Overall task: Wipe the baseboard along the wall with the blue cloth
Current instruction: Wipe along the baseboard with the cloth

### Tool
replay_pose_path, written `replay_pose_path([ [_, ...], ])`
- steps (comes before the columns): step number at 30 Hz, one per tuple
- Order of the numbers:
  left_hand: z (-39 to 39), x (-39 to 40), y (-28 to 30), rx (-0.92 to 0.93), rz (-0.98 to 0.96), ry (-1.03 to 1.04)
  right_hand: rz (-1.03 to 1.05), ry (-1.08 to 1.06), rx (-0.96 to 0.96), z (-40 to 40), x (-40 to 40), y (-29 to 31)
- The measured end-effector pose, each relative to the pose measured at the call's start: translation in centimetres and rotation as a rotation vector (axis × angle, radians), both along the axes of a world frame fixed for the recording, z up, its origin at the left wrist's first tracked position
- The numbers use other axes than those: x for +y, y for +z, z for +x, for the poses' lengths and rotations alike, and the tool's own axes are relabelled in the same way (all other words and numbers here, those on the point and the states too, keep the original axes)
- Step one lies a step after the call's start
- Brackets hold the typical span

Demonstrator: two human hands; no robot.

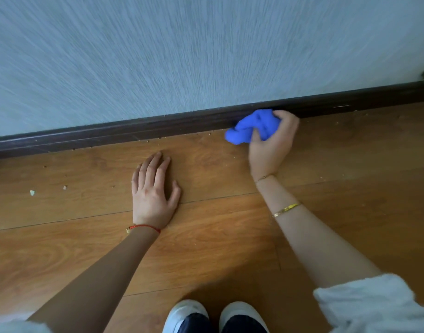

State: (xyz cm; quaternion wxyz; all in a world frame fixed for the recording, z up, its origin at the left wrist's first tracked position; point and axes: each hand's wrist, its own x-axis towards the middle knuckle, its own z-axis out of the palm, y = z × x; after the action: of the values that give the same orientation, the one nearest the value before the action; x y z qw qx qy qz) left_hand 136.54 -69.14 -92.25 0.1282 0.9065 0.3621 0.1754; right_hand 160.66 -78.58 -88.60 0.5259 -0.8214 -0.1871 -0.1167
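Blue cloth [251, 127] bunched in right hand [272, 146], against baseboard [134, 133]

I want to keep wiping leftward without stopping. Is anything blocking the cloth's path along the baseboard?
Nothing visible blocks it. The right hand presses the blue cloth on the baseboard; only small crumbs lie at its foot. The left hand rests flat on the floor, apart from it.

1. The wall [206, 49] filled the upper half of the view, pale grey-blue with a fine streaked texture, blurred.
2. Below the wall lay a wood-grain laminate floor [218, 248] in warm orange-brown, its plank seams running roughly parallel to the wall.
3. Small crumbs of debris [32, 193] dotted the floor near the wall's foot, mostly toward the left.
4. Light fell brighter on the floor farther from the wall, at the middle.
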Motion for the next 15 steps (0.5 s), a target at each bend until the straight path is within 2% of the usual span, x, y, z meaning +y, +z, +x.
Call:
replay_pose_path([
  [3,-0.2,0.1,0.0,0.003,0.004,0.004,-0.049,0.156,-0.009,-2.8,1.8,-0.4],
  [5,-0.3,0.1,0.0,0.006,0.007,0.006,-0.055,0.168,-0.006,-1.9,1.3,-0.4],
  [9,-0.3,0.0,0.2,0.007,0.001,0.007,-0.005,-0.101,0.067,2.9,-2.4,0.0],
  [11,-0.2,0.0,0.2,0.01,-0.005,0.007,0.001,-0.135,0.054,3.4,-2.4,0.2],
  [13,-0.1,0.0,0.2,0.014,-0.006,0.006,-0.012,-0.084,0.011,1.5,-0.9,0.3],
  [15,0.0,0.1,0.2,0.016,-0.004,0.003,-0.032,0.064,-0.009,-1.4,0.8,0.1],
])
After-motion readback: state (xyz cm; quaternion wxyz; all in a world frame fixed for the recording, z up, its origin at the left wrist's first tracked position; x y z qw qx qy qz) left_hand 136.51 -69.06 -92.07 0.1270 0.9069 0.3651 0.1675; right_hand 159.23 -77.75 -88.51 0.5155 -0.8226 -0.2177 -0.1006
